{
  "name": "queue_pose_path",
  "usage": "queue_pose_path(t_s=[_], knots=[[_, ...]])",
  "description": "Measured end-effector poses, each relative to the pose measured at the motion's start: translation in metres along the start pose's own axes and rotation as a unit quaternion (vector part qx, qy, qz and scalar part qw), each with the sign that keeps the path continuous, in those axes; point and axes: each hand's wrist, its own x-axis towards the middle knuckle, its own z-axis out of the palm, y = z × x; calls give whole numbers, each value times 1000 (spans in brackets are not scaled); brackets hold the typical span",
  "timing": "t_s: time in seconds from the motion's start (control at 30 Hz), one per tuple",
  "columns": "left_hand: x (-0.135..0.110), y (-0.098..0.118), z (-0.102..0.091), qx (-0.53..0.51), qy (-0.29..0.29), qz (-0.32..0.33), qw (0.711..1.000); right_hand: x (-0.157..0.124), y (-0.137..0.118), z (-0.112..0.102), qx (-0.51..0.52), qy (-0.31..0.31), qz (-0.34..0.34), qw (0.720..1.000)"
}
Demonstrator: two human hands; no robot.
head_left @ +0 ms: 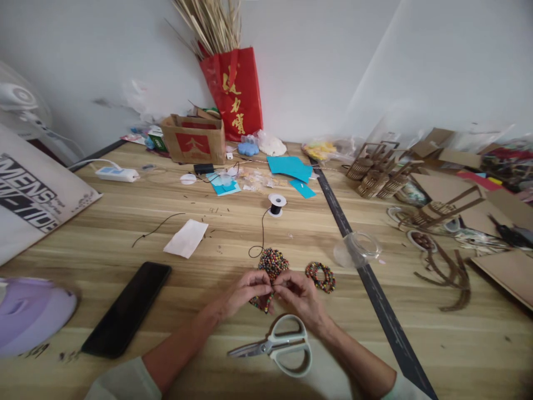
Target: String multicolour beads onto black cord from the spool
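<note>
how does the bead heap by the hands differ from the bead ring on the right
The bead heap looks densely packed, while the bead ring circles an open middle. The heap is partly hidden by the left hand and right hand; the ring lies uncovered, to the right of both. Both show small multicoloured beads.

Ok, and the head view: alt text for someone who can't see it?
A person's left hand and right hand pinch a thin dark cord beside colourful beads on a wooden table. Scissors lie below the hands, a beaded ring to the right, a spool beyond.
</note>
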Motion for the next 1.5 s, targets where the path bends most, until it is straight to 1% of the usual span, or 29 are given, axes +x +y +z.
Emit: queue_pose_path(t_s=[0.07,0.13,0.27,0.37,0.57,0.67,0.77,0.83,0.93,1.03,1.13,1.3,1.5], knots=[[-1,1,0,-4,-12,-11,1000,0,2,-2,-55,14,-29,998],[-1,1,0,-6,-16,-17,1000,0,5,-4,-88,16,-46,995],[0,-2,-1,-2,-16,-15,1000,0,7,-4,-106,5,-63,992],[1,-4,-2,3,-16,-11,1000,0,7,-4,-98,4,-48,994],[0,-3,0,12,-17,-13,1000,0,9,-1,-19,-1,2,1000],[0,-2,1,5,-11,-20,1000,1,9,2,56,-2,39,998],[1,-1,1,-9,10,-20,1000,3,9,3,143,31,55,988],[2,-2,0,-15,24,-14,999,4,10,3,160,58,50,984],[3,-3,-2,-18,30,-6,999,5,14,2,131,59,52,988],[2,-4,-2,-12,28,0,1000,4,17,2,100,30,71,992],[2,-4,-1,0,22,5,1000,3,19,4,93,12,77,993],[3,-4,0,30,27,10,999,2,20,4,81,0,64,995],[3,-4,-1,30,22,6,999,2,16,1,40,-3,41,998]])
